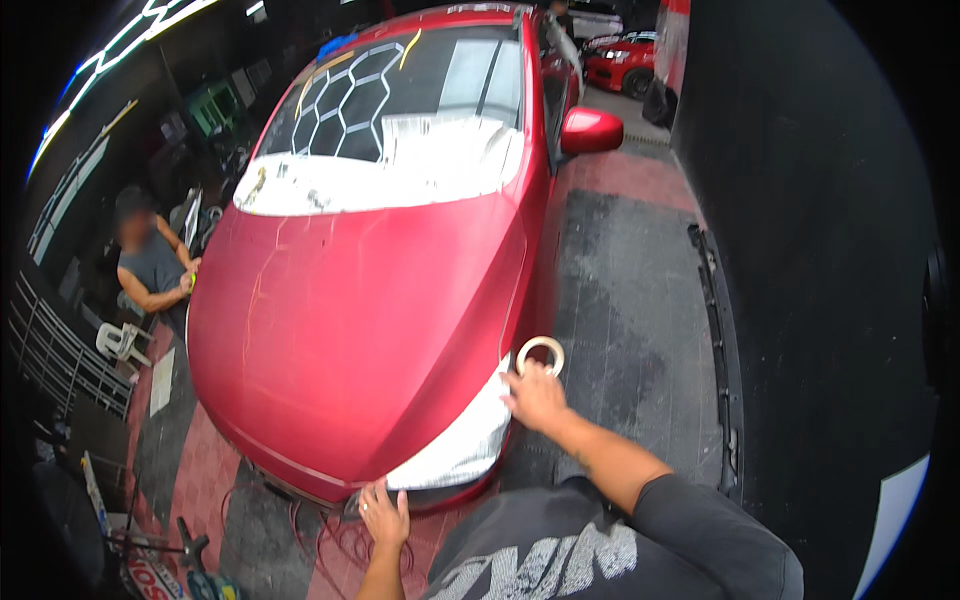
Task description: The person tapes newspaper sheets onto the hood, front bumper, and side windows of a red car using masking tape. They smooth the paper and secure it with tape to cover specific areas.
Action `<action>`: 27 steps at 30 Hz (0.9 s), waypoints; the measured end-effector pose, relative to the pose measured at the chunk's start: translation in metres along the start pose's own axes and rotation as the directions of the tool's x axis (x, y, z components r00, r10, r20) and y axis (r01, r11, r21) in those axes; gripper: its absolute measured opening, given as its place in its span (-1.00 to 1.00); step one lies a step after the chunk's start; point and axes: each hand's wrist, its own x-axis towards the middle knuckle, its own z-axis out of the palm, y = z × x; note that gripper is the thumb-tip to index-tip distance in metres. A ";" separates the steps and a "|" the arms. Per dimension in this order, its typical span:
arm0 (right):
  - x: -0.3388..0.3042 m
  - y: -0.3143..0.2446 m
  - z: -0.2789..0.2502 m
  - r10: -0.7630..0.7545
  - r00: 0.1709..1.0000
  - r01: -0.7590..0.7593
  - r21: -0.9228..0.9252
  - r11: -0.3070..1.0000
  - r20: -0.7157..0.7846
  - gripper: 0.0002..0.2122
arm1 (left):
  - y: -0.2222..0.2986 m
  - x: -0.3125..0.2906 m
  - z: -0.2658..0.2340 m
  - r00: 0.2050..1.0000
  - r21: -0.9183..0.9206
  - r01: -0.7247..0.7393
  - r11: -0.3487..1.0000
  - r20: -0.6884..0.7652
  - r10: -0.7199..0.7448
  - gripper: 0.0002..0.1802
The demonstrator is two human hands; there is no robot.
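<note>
A roll of masking tape (559, 354) is gripped in my right hand (538, 398), beside the upper corner of a headlight covered in white masking material (455, 447). A finger of that hand lies near the covering's edge. My left hand (384, 514) rests with its fingers apart against the front of the red car (330, 330), by the covering's lower end. Whether tape runs from the roll onto the car cannot be made out.
White sheeting (400, 180) covers the lower windshield (410, 90). A side mirror (591, 131) juts out on the right, near a black wall (810, 250). Across the hood, another person (155, 255) stands by a white plastic chair (122, 342). Red hoses or cables (345, 548) lie on the floor.
</note>
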 end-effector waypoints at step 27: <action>-0.068 -0.078 0.121 0.721 0.600 -0.401 0.910 -0.103 0.346 -0.60 | 0.167 0.075 0.018 0.821 -0.079 -0.556 0.828 0.103 0.561 -0.11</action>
